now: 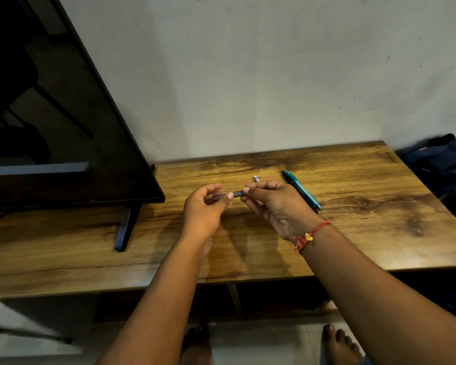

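From my remote seat I see both hands raised just over the wooden table (366, 233), to the right of the television (63, 114). Between them is a short dark bar (237, 193), held roughly level and clear of the tabletop, a little right of the television's lower right corner.

The left hand (204, 206), the one nearer the television, pinches the bar's left end. Its thumb lies on top and its fingers curl in behind, so the grip is narrow and closed round that end. The right hand (274, 204) pinches the other end the same way, thumb tip pressed on top and fingers folded beneath. Only the middle of the bar shows between the two thumbs, and I cannot tell what it is. A red thread (309, 234) with a yellow knot is tied round the right wrist.

A teal pen (304, 192) lies flat on the table beyond the right hand on the side away from the television, running diagonally, with something darker tight along its near edge. A small white-tipped thing (256, 178) peeks out just behind the right hand's knuckles, mostly hidden.

The television stands at an angle on the table's left part, its screen dark, one stand leg (125, 227) planted left of the left wrist. On the side farthest from the television, past the table's right edge, sits a dark backpack (442, 159). Bare feet (340, 346) show on the floor below.
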